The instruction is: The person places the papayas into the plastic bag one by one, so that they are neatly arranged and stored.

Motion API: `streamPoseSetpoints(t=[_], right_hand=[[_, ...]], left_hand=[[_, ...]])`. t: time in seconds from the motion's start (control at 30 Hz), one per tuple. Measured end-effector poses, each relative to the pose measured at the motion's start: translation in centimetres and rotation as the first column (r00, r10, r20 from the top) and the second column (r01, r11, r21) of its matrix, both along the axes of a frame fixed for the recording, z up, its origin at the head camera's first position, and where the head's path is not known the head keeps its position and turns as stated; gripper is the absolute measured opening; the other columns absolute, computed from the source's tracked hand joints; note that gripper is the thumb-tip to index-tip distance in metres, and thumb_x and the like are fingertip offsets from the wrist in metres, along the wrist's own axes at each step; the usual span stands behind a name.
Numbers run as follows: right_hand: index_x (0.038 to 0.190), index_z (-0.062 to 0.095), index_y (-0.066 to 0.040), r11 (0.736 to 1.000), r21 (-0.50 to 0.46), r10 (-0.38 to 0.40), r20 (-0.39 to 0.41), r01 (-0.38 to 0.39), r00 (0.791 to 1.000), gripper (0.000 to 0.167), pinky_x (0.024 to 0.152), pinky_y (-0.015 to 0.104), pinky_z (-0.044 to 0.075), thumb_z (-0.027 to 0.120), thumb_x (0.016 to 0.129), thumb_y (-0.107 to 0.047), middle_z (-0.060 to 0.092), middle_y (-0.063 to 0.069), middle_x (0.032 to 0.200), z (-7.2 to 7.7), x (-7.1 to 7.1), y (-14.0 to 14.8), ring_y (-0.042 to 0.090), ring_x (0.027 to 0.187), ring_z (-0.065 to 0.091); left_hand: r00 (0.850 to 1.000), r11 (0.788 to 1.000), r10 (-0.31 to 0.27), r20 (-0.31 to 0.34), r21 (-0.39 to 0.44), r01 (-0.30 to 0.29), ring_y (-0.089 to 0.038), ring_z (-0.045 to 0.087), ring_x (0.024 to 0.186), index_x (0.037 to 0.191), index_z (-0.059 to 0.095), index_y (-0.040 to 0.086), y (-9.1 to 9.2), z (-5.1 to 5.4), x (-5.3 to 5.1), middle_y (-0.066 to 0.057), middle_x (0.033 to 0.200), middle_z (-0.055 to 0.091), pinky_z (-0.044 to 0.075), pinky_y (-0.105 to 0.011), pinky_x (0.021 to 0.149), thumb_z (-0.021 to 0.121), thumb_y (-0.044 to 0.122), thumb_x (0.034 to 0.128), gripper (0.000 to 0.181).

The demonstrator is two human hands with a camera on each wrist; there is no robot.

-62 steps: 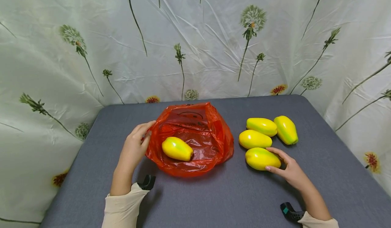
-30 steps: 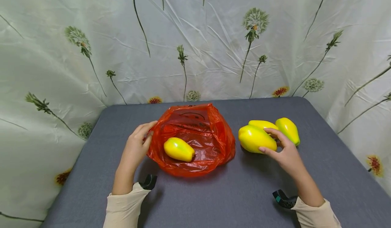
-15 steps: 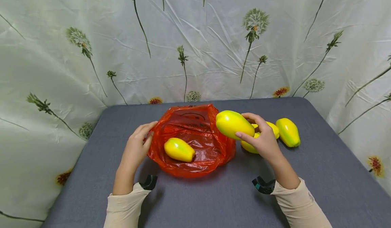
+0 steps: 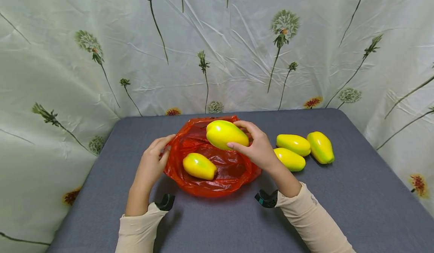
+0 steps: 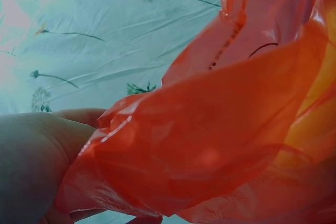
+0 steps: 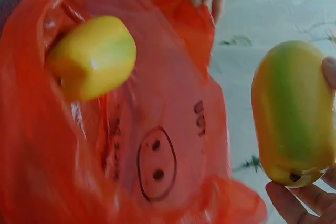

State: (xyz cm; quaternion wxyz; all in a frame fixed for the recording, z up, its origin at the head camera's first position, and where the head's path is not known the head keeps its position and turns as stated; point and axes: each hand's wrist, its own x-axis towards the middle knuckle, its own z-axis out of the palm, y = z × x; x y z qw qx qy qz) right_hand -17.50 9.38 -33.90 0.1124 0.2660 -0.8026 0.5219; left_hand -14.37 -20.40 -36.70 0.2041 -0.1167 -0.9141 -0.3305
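A red plastic bag [image 4: 217, 187] lies with its mouth spread wide, and one yellow-green papaya [image 4: 199, 166] rests inside it. My left hand [image 4: 152, 162] pinches the bag's left rim; in the left wrist view the red film runs between thumb and fingers. Above the bag's mouth, my right hand [image 4: 255, 145] grips a second papaya [image 4: 226, 134] by its right end, thumb in front and fingers behind. The right wrist view shows that held papaya [image 6: 294, 114] apart from the bag, its dark stem spot visible.
To the right, three more papayas lie close together: a front one [image 4: 289, 159], a rear one [image 4: 293, 144] and a slanted one [image 4: 320, 147]. All stand on a grey cloth-covered table [image 4: 217, 226]. A dandelion-print curtain [image 4: 237, 57] hangs behind.
My right hand has picked a papaya from the right-hand group and carried it leftward and up, over the bag. The left hand has stayed at the bag's rim.
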Motion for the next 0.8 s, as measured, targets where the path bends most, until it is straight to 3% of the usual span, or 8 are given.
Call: streamPoseSetpoints(t=[0.33,0.8], right_hand=[[0.121,0.05,-0.015,0.996,0.037,0.083,0.08,-0.087,0.993,0.053,0.076,0.032,0.046,0.071,0.076,-0.034,0.052,-0.004,0.114,-1.0,-0.8,-3.9,0.012,0.092,0.051],[0.125,0.048,-0.008,0.994,0.093,0.037,0.219,-0.059,0.975,0.06,0.083,0.033,0.042,0.073,0.075,-0.031,0.049,-0.001,0.12,-3.7,-2.0,-6.5,0.013,0.1,0.048]], left_hand=[[1.0,1.0,0.005,0.009,-0.004,-0.005,-0.025,0.053,0.1,0.124,0.055,0.013,0.0,-0.1,0.0,-0.007,0.115,0.055,0.047,-0.045,0.078,0.055,0.005,0.0883,0.037],[1.0,1.0,-0.007,-0.011,0.018,0.007,-0.024,0.054,0.098,0.123,0.056,0.013,-0.1,-0.2,-0.2,-0.006,0.113,0.056,0.048,-0.043,0.075,0.056,0.004,0.0878,0.036]])
